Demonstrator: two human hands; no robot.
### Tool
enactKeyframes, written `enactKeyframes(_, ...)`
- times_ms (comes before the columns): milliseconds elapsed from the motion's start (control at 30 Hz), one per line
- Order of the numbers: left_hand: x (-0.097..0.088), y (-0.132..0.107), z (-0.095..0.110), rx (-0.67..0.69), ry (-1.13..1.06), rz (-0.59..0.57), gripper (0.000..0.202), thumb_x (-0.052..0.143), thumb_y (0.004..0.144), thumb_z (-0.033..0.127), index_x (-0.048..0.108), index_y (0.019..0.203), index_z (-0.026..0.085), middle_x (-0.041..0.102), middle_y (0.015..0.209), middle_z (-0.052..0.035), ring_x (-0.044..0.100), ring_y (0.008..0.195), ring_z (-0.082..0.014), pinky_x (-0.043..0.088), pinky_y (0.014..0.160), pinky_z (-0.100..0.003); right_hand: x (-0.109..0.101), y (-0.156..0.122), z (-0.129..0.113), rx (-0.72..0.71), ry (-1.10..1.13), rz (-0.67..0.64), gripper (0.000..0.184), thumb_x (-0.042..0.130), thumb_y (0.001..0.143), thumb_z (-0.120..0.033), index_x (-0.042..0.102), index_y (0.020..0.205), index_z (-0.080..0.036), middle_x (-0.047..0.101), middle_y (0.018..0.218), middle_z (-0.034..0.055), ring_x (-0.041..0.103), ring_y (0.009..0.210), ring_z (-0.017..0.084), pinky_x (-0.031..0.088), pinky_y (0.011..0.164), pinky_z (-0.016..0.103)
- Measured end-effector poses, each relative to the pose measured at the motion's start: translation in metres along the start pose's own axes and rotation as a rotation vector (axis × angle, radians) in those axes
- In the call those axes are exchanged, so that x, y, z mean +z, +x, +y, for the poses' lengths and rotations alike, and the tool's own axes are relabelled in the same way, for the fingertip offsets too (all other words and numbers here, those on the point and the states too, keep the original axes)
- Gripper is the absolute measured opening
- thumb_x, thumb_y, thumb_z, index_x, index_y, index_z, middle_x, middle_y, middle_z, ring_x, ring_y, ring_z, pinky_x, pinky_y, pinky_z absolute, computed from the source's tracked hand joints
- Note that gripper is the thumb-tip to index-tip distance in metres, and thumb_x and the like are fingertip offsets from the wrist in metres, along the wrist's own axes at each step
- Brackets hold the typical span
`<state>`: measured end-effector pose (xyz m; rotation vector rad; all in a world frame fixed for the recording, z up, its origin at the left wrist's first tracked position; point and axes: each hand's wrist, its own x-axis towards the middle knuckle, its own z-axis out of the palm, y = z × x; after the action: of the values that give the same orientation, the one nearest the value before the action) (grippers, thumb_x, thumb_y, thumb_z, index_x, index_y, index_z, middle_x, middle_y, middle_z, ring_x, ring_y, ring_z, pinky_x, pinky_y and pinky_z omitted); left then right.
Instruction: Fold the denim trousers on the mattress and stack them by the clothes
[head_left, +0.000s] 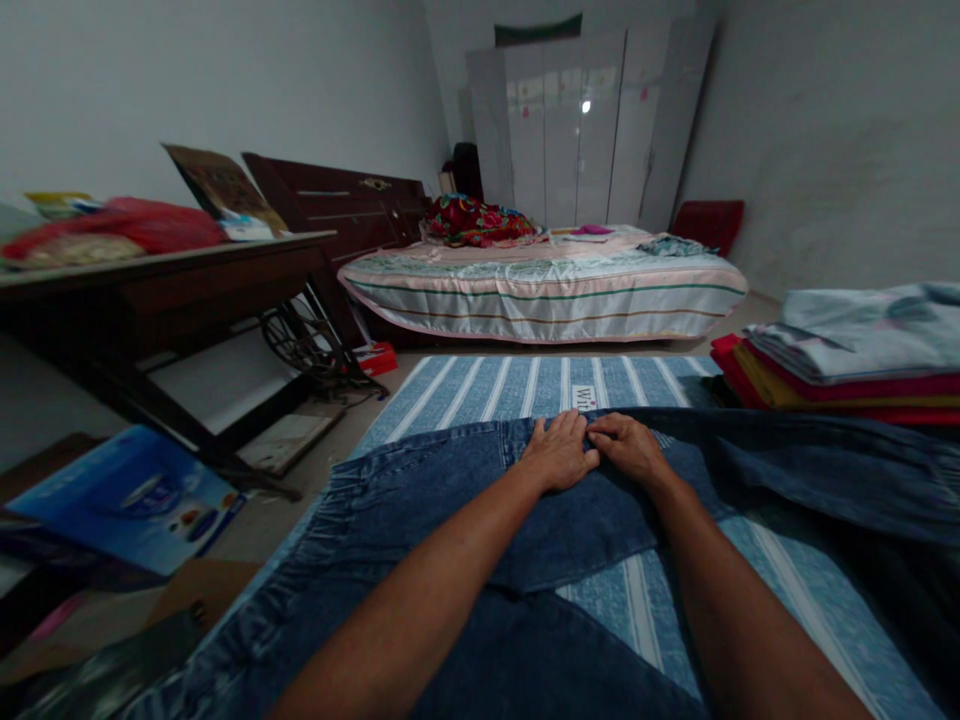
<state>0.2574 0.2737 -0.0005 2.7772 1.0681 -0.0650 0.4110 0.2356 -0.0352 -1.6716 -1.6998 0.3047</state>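
A pair of dark blue jeans point(442, 500) lies spread over a blue-and-white striped bed cover point(450, 385). Its gathered elastic waist is on the left, and the legs stretch to the right. My left hand point(561, 450) rests on the far edge of the denim, palm down with fingers stretched out. Right beside it, my right hand point(631, 450) has its thumb and fingers bent together on the same edge, pinching the cloth. The fingertips of both hands nearly meet.
A stack of folded clothes point(862, 345) sits on the right. Beyond stands another bed point(547, 300), with a wardrobe point(577, 130) behind it. A sewing machine table point(172, 265) with bags and an open-looking blue box point(135, 500) are on the left.
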Motion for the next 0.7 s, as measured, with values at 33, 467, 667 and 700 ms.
enactKeyframes(33, 0.0001, 0.0001, 0.0000, -0.001, -0.001, -0.001, 0.067, 0.023, 0.088, 0.052, 0.020, 0.142, 0.012, 0.016, 0.153, -0.0137, 0.011, 0.140, -0.0245, 0.011, 0.111, -0.053, 0.0002, 0.0002, 0.0004, 0.000, 0.002, -0.001, 0.023, 0.052, 0.079, -0.028, 0.072, 0.091, -0.025, 0.067, 0.097, 0.0030, 0.060, 0.093, 0.019, 0.044, 0.084, 0.031)
enactKeyframes(467, -0.0003, -0.0007, 0.0002, 0.006, -0.003, 0.009, 0.066, 0.024, 0.088, 0.052, 0.022, 0.141, 0.013, 0.017, 0.152, -0.0140, 0.012, 0.140, -0.0244, 0.012, 0.111, -0.053, 0.0015, 0.0008, 0.0043, -0.016, 0.005, -0.006, 0.024, 0.052, 0.080, -0.028, 0.072, 0.092, -0.025, 0.067, 0.098, 0.0028, 0.060, 0.092, 0.019, 0.045, 0.084, 0.031)
enactKeyframes(667, 0.0028, -0.0005, -0.0005, 0.022, 0.002, 0.052, 0.065, 0.025, 0.088, 0.051, 0.026, 0.139, 0.012, 0.020, 0.151, -0.0150, 0.015, 0.139, -0.0254, 0.014, 0.110, -0.054, 0.0014, -0.0002, 0.0042, -0.021, 0.002, -0.006, 0.024, 0.052, 0.080, -0.027, 0.072, 0.092, -0.025, 0.067, 0.097, 0.0031, 0.060, 0.092, 0.019, 0.045, 0.085, 0.031)
enactKeyframes(700, 0.0031, -0.0004, -0.0006, 0.022, -0.001, 0.053, 0.065, 0.025, 0.088, 0.051, 0.026, 0.139, 0.012, 0.020, 0.151, -0.0148, 0.015, 0.139, -0.0254, 0.014, 0.110, -0.054, 0.0012, -0.0003, 0.0040, -0.022, 0.003, -0.006, 0.024, 0.052, 0.080, -0.027, 0.072, 0.092, -0.025, 0.067, 0.098, 0.0030, 0.060, 0.093, 0.019, 0.045, 0.085, 0.032)
